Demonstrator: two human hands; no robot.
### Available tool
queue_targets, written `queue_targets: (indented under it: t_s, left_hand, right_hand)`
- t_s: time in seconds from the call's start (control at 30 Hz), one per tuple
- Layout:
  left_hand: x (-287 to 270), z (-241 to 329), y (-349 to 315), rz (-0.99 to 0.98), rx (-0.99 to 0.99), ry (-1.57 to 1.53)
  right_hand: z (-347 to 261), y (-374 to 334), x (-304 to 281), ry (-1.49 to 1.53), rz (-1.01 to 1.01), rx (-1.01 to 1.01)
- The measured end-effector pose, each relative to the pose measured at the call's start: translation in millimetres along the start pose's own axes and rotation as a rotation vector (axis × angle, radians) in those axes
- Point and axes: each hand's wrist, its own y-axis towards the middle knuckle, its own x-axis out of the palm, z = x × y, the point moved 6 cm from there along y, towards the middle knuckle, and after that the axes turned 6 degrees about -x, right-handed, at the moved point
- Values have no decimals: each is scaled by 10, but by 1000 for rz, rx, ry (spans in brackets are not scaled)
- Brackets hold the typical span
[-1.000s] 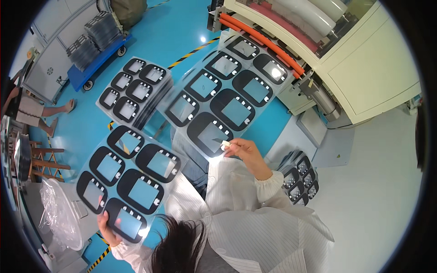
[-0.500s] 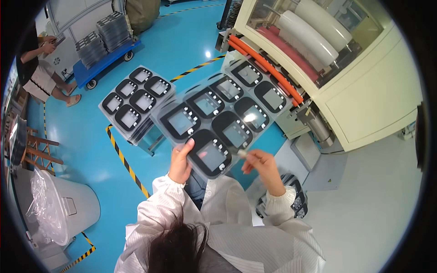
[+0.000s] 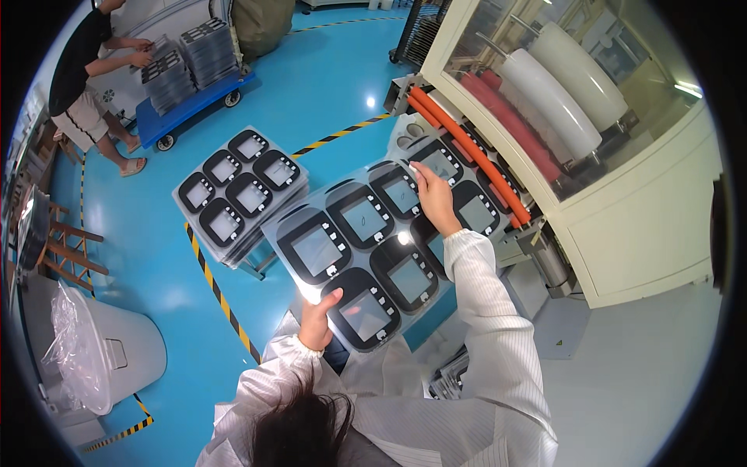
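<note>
A clear plastic sheet (image 3: 342, 282) with several black rounded-square frames and pale windows is held tilted in front of me. My left hand (image 3: 317, 323) grips its near left corner, thumb on top and fingers beneath. Across the sheet reaches my right hand (image 3: 436, 198), its fingers closed together by the far frames. What they pinch, if anything, is too small to make out. Beyond the sheet, more such frames lead under the orange rollers (image 3: 467, 152) of a cream machine (image 3: 646, 226).
A stack of similar sheets (image 3: 241, 183) stands on a stand to the left. Behind it are a blue trolley (image 3: 191, 109) with more stacks and a person (image 3: 82, 86) handling them. A white bin (image 3: 128, 350) with clear film and a wooden stool (image 3: 74, 245) are at left.
My right hand has moved from the sheet's near edge forward over its far part. My left hand and the sheet's near corner sit slightly lower in view. The other person's hands have reached the trolley stack.
</note>
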Motion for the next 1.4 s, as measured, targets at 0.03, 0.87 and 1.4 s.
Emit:
queue_targets:
  t_s: [0.03, 0.87, 1.4]
  left_hand:
    - [22, 9, -21, 2, -11, 16]
    - [-176, -65, 14, 8, -73, -76]
    - [-1847, 2153, 1216, 357, 391, 152]
  right_hand:
    - [28, 50, 57, -39, -39, 44]
    - [-61, -1016, -1250, -423, -418, -5]
    - [243, -2941, -1158, 283, -471, 699]
